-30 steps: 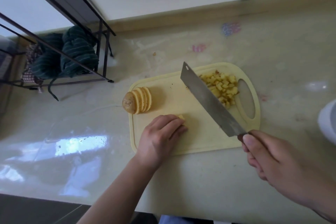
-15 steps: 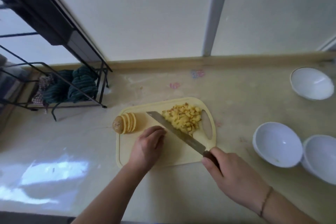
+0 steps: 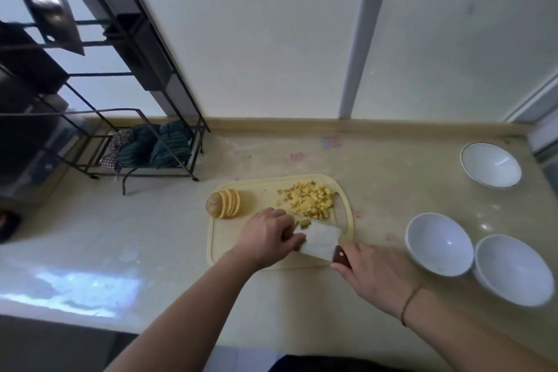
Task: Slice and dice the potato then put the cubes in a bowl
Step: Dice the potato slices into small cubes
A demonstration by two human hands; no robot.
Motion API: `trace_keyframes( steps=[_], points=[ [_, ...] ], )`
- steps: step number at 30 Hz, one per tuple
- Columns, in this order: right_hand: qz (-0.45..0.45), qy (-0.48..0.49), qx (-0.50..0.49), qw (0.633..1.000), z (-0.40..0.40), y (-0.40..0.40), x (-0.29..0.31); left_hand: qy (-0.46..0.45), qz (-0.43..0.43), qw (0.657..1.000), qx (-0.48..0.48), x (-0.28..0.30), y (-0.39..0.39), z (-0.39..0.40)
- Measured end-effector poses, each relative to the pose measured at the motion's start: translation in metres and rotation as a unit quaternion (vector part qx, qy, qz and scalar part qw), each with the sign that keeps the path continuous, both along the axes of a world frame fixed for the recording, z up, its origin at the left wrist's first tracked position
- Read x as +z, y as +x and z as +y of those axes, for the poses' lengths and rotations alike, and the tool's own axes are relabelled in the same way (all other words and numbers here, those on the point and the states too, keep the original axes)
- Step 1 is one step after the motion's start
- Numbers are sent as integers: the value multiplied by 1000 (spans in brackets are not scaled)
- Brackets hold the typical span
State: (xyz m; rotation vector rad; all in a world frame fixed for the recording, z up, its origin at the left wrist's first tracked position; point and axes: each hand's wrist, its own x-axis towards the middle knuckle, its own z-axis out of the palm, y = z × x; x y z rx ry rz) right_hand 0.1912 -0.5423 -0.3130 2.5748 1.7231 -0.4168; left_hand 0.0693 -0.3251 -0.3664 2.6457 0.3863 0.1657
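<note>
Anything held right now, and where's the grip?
Right hand grips the cleaver by its dark handle. Left hand rests against the blade's side, fingers curled; whether it holds potato bits cannot be told.

Soft, dim daylight from the frosted window (image 3: 271, 54) behind leaves a bluish-white glare patch on the glossy worktop (image 3: 90, 287), blows the cleaver blade (image 3: 320, 240) out to white, while wide-angle distortion bends the blurred dark rack (image 3: 90, 69) at the left edge.
</note>
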Motion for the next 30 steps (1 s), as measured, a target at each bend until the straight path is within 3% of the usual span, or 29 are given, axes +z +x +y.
trace_keyframes(
  steps=[6, 12, 18, 23, 30],
  points=[
    [-31, -29, 18, 999, 5, 0, 9, -60, 65, 994, 65, 1, 23, -4],
    [-27, -33, 21, 999, 1, -5, 12, -112, 68, 984, 124, 0, 39, -5],
    [-23, -5, 10, 1000, -8, -4, 16, -148, -46, 963, 221, 12, 15, 18],
    [-51, 19, 6, 999, -13, -6, 18, -108, 11, 983, 147, 8, -11, 41],
    [-98, 53, -2, 994, -19, -9, 8, -58, -8, 996, 67, -1, -5, 29]
  ],
)
